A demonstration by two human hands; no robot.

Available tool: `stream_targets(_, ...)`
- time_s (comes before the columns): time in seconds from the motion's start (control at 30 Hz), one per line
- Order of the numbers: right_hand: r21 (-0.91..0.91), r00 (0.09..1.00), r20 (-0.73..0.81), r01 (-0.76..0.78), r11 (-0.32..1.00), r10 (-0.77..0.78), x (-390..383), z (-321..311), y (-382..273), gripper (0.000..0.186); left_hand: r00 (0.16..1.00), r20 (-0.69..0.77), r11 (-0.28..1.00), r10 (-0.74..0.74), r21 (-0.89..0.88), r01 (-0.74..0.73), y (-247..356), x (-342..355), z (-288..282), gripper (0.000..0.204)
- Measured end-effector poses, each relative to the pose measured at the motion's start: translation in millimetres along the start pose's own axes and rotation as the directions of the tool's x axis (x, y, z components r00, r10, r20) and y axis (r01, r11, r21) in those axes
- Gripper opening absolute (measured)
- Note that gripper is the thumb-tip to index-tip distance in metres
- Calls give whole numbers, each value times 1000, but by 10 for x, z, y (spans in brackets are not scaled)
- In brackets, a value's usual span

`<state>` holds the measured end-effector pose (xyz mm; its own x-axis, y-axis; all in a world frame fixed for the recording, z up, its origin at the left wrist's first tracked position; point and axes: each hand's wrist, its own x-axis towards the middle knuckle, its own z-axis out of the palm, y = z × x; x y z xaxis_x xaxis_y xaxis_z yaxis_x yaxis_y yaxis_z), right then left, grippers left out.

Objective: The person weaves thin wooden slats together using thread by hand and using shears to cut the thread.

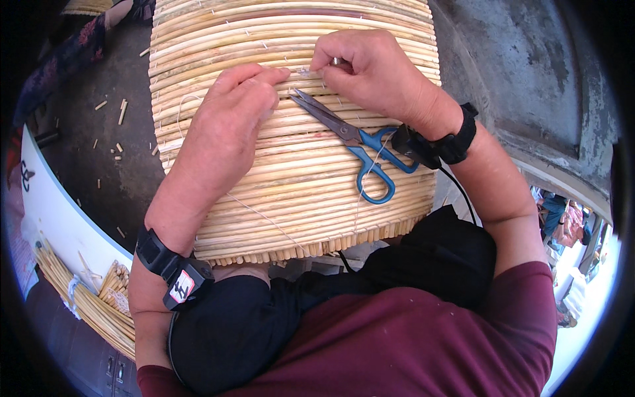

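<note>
A mat of pale reed sticks (284,192) lies across my lap, stitched with thin white thread. My left hand (235,122) rests on it, fingers bent and pressed together near a stitch line; whatever they grip is hidden. My right hand (370,73) is closed in a pinch at that line, with a small silvery glint inside its fingers that I cannot identify. Blue-handled scissors (350,139) lie on the mat between my hands, blades parted slightly and pointing up-left. A loose thread (261,215) trails across the lower mat.
A grey floor (99,172) at left holds scattered stick offcuts. Reed bundles (99,308) stand beside a white board (66,212) at lower left. A patterned trouser leg (69,76) of another person shows upper left. A worn grey surface (542,86) borders the mat at right.
</note>
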<state>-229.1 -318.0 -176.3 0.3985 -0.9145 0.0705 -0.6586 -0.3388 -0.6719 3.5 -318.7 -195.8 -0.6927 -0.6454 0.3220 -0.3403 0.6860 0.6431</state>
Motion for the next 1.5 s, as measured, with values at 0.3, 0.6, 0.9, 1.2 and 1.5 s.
stream_targets(0.3,-222,976,42,218,950,-215,94,-14,-43,8,999,18,999,-38,-5,39,16,-1,-2,13)
stream_targets(0.6,-448,960,198,268,853,-198,189,-35,-218,14,998,21,998,-57,-6,57,19,-7,14,15)
stream_targets(0.9,-535,925,308,360,764,-221,125,-109,-269,11,997,59,998,-52,-26,54,25,-18,77,18)
stream_targets(1.2,-398,979,202,80,914,2,128,-455,-216,14,1000,24,999,-13,29,12,29,-13,60,18)
stream_targets(1.5,106,999,-14,-49,993,51,-212,-120,160,9,997,50,998,-54,17,53,48,-18,72,12)
